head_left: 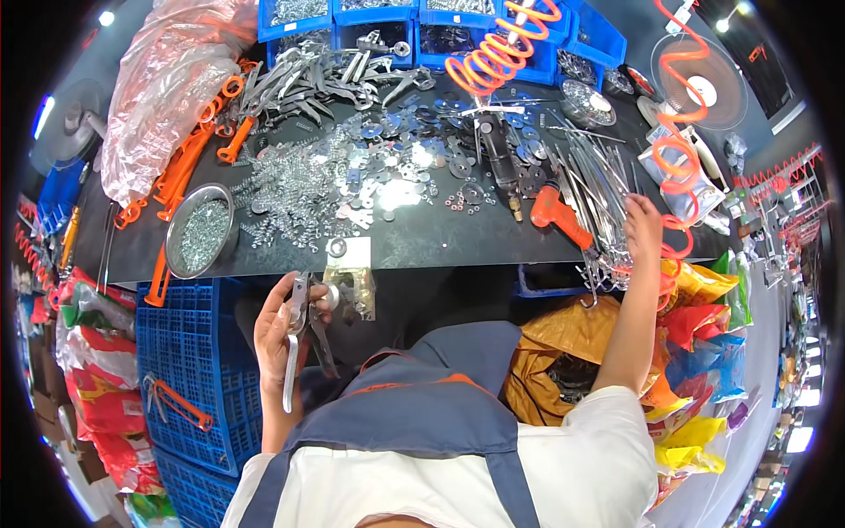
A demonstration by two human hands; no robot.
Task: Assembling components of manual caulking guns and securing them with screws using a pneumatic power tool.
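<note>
My left hand (275,330) grips a bare metal plier-like tool (299,339) just below the near edge of the black workbench (440,242), beside a small metal fixture (350,286) bolted to that edge. My right hand (642,227) reaches out to the right end of the bench and rests on a pile of long thin metal rods (594,189); whether its fingers close on one I cannot tell. An orange-handled tool (560,216) lies just left of that hand.
Washers and small metal parts (352,180) cover the bench middle, unfinished plier halves (326,75) at the back, orange handle sleeves (189,154) at left, a steel bowl (201,231) of small parts. Blue bins (378,22) line the rear. Blue crates (189,352) stand left, coloured bags (695,343) right.
</note>
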